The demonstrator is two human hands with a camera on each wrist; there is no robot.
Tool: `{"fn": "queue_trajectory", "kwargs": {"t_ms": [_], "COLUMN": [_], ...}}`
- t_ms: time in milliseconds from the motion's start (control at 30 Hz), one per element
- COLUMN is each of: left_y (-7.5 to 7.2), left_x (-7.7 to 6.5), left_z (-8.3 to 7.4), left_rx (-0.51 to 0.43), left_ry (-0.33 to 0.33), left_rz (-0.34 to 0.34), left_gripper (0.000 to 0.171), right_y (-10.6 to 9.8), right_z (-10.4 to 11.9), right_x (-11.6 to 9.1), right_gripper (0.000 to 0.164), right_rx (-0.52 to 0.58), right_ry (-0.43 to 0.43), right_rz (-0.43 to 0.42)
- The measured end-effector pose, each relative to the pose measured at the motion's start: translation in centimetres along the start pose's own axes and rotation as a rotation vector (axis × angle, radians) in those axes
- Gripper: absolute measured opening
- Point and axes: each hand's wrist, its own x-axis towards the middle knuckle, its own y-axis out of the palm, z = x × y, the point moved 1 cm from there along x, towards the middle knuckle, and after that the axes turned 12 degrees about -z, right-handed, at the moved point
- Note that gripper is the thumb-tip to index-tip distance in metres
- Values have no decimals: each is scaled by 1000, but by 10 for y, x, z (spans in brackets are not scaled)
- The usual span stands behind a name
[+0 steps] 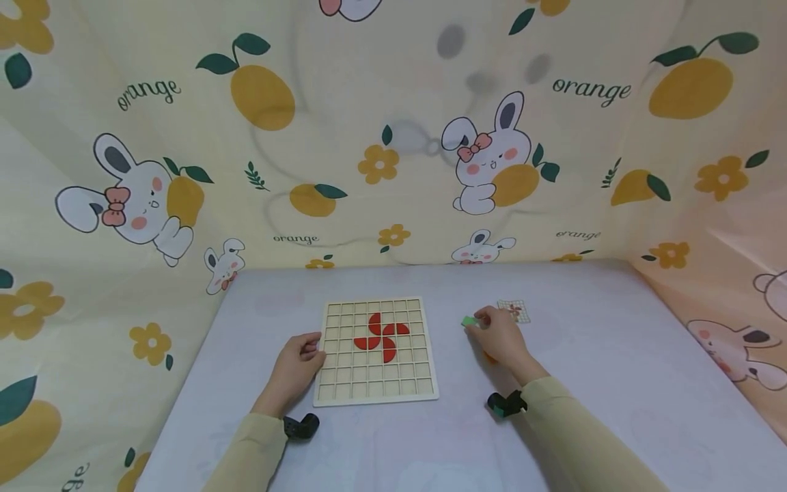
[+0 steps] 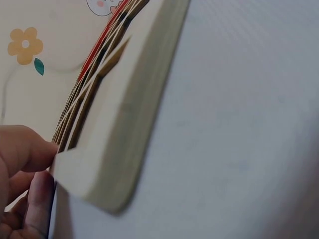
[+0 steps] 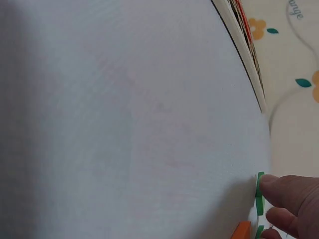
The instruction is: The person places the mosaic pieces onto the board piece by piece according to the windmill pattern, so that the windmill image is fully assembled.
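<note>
A pale wooden grid board (image 1: 376, 393) lies on the table, with several red rounded pieces (image 1: 389, 350) forming a pinwheel in its cells. At its left edge is my left hand (image 1: 295, 365); in the left wrist view the thumb (image 2: 30, 149) meets the board's rim (image 2: 112, 164), with the fingers bent beside it. To the right of the board, my right hand (image 1: 504, 342) holds a small green piece (image 1: 470, 321) between thumb and fingers, close to the tabletop. The right wrist view shows the thumb (image 3: 289, 191) on this green piece (image 3: 259, 194).
Beyond the right hand lies a small pattern card (image 1: 521, 311) with a red pinwheel on a grid, partly covered. An orange piece (image 3: 242, 231) sits by the right hand, mostly hidden from above. A printed cloth (image 1: 393, 198) hangs behind the table (image 1: 406, 451).
</note>
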Motion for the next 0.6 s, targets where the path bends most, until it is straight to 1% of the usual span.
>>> {"fn": "queue_trajectory", "kwargs": {"t_ms": [167,400,600], "left_y": [-1,0,-1], "left_x": [0,0,1], "left_z": [-2,-3,-2], "left_rx": [0,-5,-1], "left_ry": [-4,13,-4], "left_rz": [-2,-4,2], "left_gripper": [49,50,50], "right_y": [1,3,3], "right_z": [1,-1,1], "right_x": [1,2,3], "right_gripper": [37,33,34], "right_rx": [-26,-42,-37], "right_ry": [7,-10,10], "right_rz": [11,4,21]}}
